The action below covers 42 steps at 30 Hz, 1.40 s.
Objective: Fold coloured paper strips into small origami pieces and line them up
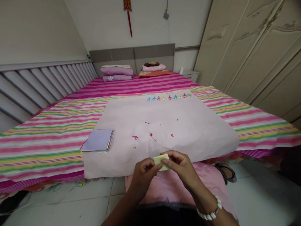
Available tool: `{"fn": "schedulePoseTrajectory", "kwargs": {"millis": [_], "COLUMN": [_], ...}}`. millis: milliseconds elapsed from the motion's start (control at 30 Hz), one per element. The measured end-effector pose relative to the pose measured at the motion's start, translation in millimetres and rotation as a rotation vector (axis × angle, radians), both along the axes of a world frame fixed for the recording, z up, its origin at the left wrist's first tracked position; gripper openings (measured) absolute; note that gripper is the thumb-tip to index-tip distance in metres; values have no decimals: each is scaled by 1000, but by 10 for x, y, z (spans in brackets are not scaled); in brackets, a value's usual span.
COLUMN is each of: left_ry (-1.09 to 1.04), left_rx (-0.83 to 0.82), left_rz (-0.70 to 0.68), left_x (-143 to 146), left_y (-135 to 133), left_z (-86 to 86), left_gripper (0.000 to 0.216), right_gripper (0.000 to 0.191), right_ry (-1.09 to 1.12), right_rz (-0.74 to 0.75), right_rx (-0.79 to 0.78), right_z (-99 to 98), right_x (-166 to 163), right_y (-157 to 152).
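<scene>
A small folded piece of yellow paper (161,158) is held between both hands, above the near edge of the sheet and over my lap. My left hand (146,169) pinches its left side, with the thumb on the front. My right hand (176,163) grips its right side between thumb and fingers; a white beaded bracelet is on that wrist. To the left lies a stack of coloured paper (97,140), lilac on top. Along the far edge of the pale sheet (188,131) stands a row of several small folded paper pieces (170,97) in blue, pink, yellow and green.
The sheet, with several red printed marks, covers part of a bed with a striped bedspread (254,122). A pink cushion (162,188) lies on my lap. Folded bedding (117,71) sits by the headboard (122,56). A railing (44,81) stands left, a wardrobe (242,53) right.
</scene>
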<state>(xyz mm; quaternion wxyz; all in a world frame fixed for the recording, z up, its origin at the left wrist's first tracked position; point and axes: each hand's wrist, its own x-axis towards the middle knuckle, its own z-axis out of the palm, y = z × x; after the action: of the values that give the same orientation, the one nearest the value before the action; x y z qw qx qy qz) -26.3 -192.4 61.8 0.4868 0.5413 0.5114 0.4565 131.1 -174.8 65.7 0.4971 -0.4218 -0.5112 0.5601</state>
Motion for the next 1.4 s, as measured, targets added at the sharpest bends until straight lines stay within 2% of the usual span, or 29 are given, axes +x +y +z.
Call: {"fn": "schedulePoseTrajectory", "kwargs": {"millis": [200, 300, 567, 633, 767, 833, 967, 1133, 1400], "left_ry": [-27, -61, -80, -117, -188, -198, -138, -3, -11], "left_rx": [-22, -21, -14, -23, -26, -17, 11, 45, -21], "left_rz": [-52, -62, -38, -15, 81, 101, 59, -6, -106], "left_x": [-51, -94, -73, -78, -100, -110, -140, -198, -205], "left_y": [14, 25, 26, 19, 0, -8, -15, -9, 0], "left_z": [32, 85, 134, 131, 126, 124, 126, 146, 174], "left_gripper": [21, 21, 21, 19, 18, 21, 21, 18, 18], "right_gripper": [23, 25, 26, 20, 41, 38, 26, 24, 26], "right_ry": [44, 20, 111, 154, 257, 280, 291, 257, 170], "right_rz": [51, 104, 32, 42, 30, 33, 79, 83, 87], "right_rx": [-20, -32, -87, -88, -83, -71, -62, -64, -86], "right_z": [40, 46, 27, 19, -25, -51, -85, -98, -36], "right_x": [-3, -12, -64, -55, -29, -16, 9, 24, 21], "right_y": [-34, -45, -28, -27, -44, -50, -48, -42, -48]}}
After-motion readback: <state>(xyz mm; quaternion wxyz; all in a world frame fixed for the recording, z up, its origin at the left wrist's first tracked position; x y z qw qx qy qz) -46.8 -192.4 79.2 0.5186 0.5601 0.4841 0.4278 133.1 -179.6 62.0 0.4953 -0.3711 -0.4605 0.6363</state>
